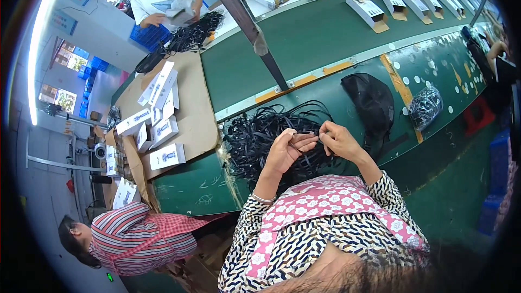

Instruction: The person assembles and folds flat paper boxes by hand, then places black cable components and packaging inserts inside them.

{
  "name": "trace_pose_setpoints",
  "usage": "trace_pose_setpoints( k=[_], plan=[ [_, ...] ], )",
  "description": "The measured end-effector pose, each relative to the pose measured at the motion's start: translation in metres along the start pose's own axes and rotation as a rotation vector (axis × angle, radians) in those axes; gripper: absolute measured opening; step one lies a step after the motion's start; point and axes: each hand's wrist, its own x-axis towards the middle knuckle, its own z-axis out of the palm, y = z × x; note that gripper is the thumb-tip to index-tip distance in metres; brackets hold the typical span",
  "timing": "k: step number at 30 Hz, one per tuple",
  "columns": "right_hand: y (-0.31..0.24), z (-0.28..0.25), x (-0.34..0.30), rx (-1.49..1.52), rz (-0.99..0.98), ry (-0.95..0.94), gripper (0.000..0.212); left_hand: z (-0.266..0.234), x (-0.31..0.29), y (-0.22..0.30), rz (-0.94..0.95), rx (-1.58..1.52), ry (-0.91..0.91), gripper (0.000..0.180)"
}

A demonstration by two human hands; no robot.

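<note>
Left hand palm up, fingers half-curled; right hand fingertips bunched. Any grip: cannot tell. Black cord heap beneath.

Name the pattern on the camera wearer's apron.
The apron has white flowers on pink, clearest in the head view.

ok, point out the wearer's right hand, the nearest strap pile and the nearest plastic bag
right hand (pixel 341 142): head view, back of the hand
strap pile (pixel 248 142): head view, left part of the pile
plastic bag (pixel 426 107): head view, middle of its upper side
</note>
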Motion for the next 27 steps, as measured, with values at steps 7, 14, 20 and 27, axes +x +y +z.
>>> trace_pose_setpoints(
  k=[7,14,20,27],
  plan=[
    [-0.005,0.001,0.001,0.309,0.142,-0.082,0.010,-0.015,-0.002,0.000,-0.083,-0.074,0.007,0.017],
    [-0.018,-0.003,-0.003,0.481,0.167,-0.064,0.007,-0.006,-0.007,0.004,-0.253,0.253,-0.102,0.016],
    [-0.017,0.003,-0.003,0.441,0.141,-0.081,0.008,0.014,-0.011,0.006,-0.107,0.648,0.000,0.023],
    [-0.016,0.008,-0.003,0.270,0.084,-0.046,0.010,0.017,-0.008,-0.010,0.409,0.995,0.220,0.019]
  ],
)
